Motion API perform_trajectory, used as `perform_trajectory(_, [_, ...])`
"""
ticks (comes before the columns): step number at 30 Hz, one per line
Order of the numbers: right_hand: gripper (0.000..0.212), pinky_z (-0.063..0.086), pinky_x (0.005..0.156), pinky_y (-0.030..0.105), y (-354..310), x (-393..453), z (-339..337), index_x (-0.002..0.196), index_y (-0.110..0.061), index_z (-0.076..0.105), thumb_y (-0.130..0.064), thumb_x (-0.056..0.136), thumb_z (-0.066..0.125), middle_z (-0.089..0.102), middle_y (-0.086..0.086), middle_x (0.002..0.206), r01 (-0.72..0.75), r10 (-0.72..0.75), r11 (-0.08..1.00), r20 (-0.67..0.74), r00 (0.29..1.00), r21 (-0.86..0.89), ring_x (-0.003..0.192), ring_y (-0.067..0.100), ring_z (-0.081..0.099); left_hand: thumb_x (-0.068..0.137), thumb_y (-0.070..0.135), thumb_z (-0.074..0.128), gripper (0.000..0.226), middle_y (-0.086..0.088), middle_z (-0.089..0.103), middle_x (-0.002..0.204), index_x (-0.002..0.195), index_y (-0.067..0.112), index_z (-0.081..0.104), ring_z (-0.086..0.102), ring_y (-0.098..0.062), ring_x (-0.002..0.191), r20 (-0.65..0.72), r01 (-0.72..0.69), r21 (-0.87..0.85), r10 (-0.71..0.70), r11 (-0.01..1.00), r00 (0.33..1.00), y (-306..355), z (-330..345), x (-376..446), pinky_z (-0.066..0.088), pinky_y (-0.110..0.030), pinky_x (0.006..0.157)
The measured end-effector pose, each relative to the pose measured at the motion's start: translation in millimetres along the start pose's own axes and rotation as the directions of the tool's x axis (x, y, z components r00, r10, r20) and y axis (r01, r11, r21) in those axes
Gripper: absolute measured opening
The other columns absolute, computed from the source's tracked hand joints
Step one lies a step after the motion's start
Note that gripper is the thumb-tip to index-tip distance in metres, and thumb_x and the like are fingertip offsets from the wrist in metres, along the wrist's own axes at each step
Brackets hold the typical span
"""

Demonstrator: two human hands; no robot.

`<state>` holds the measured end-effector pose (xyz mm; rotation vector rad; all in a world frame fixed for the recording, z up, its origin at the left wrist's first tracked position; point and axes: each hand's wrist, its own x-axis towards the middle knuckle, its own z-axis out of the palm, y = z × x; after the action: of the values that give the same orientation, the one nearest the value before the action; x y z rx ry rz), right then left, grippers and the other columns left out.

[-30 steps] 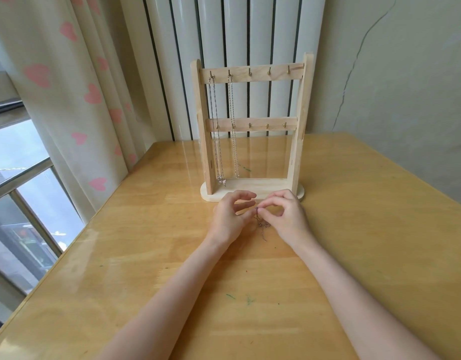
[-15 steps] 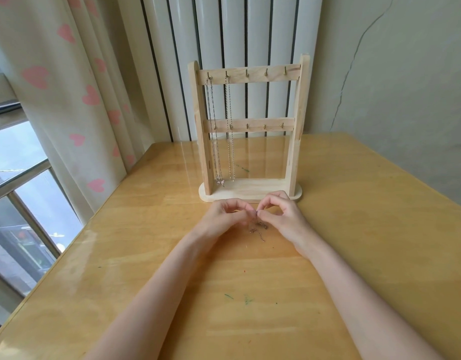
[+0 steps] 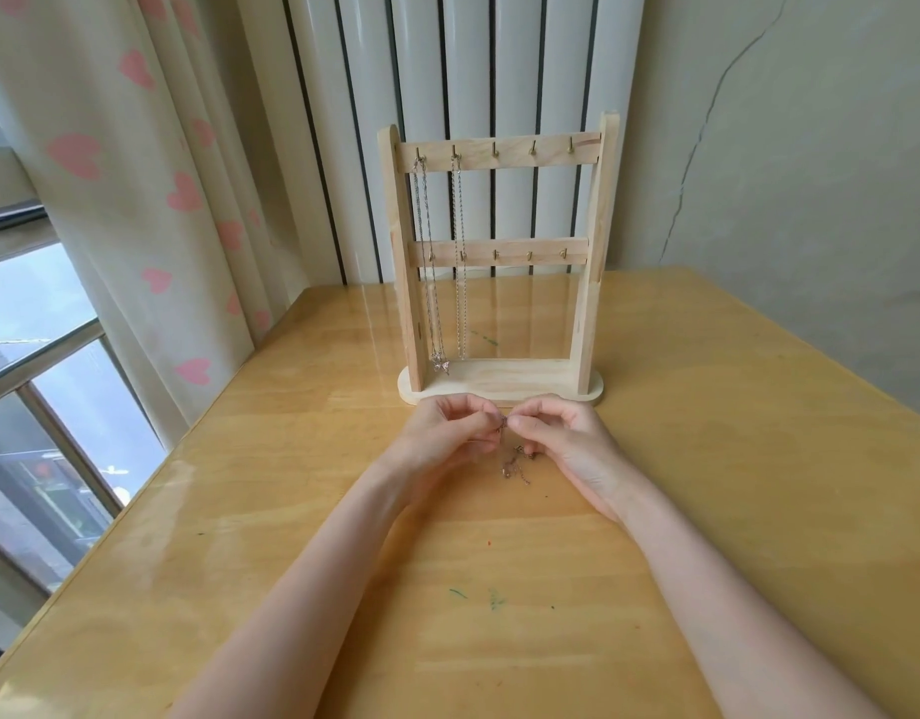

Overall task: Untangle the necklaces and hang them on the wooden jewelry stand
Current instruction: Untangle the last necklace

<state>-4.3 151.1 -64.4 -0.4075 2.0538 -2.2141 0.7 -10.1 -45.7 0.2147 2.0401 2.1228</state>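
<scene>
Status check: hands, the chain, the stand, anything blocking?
Left hand and right hand both pinching tangled necklace over the table. Two necklaces hung on stand, three top hooks free. Nothing blocking.

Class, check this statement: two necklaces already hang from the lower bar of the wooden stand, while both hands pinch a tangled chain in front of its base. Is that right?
Not quite. The head view shows the two necklaces hanging from hooks on the top bar of the stand, not the lower one. The rest holds: the left hand and the right hand both pinch a tangled chain in front of the base.
</scene>
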Motion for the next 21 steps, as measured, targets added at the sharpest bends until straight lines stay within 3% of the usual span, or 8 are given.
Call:
perform_trajectory(5, [0.005,0.045,0.062,0.017,-0.9,-0.6,1.0,0.078,-0.006,0.068,-0.01,0.079,0.071,0.061,0.004,0.085,0.013,-0.022,0.988,-0.058,0.998,-0.151,0.069,0.011,0.052,0.085,0.002,0.061,0.007,-0.001,0.062,0.068,0.082,0.008,0.064,0.059,-0.006,0.06,-0.008,-0.068,0.239,0.072,0.969,0.997,0.8,-2.8,-0.5,0.051,-0.022,0.067])
perform_trajectory(11, [0.011,0.043,0.061,0.014,-1.8,-0.6,2.4,0.07,-0.007,0.065,-0.004,0.08,0.067,0.058,0.002,0.084,-0.011,0.002,0.97,-0.035,0.999,-0.242,0.063,0.006,0.05,0.085,0.0,0.061,0.007,-0.007,0.063,0.073,0.083,0.005,0.063,0.063,-0.007,0.065,0.094,-0.027,0.2,0.008,0.979,0.996,1.2,-4.0,-2.9,0.055,-0.02,0.07])
perform_trajectory(15, [0.007,0.04,0.065,0.005,-1.3,-0.6,6.4,0.069,-0.001,0.064,-0.001,0.076,0.066,0.053,-0.005,0.088,-0.004,-0.019,0.925,-0.055,0.998,-0.38,0.074,0.001,0.05,0.083,-0.005,0.062,0.013,-0.006,0.063,0.07,0.077,0.006,0.061,0.063,-0.003,0.061,0.116,-0.017,0.294,-0.018,0.956,0.993,2.5,-0.4,-2.7,0.055,-0.016,0.066])
perform_trajectory(21, [0.015,0.038,0.063,0.004,-2.1,-1.6,6.6,0.065,-0.007,0.062,0.003,0.076,0.065,0.05,-0.004,0.09,0.009,-0.033,0.935,-0.063,0.997,-0.355,0.074,0.008,0.048,0.083,-0.005,0.062,0.013,-0.004,0.062,0.069,0.076,0.007,0.061,0.062,-0.003,0.061,0.111,-0.019,0.289,-0.014,0.957,0.994,2.1,-1.4,-3.6,0.055,-0.017,0.067])
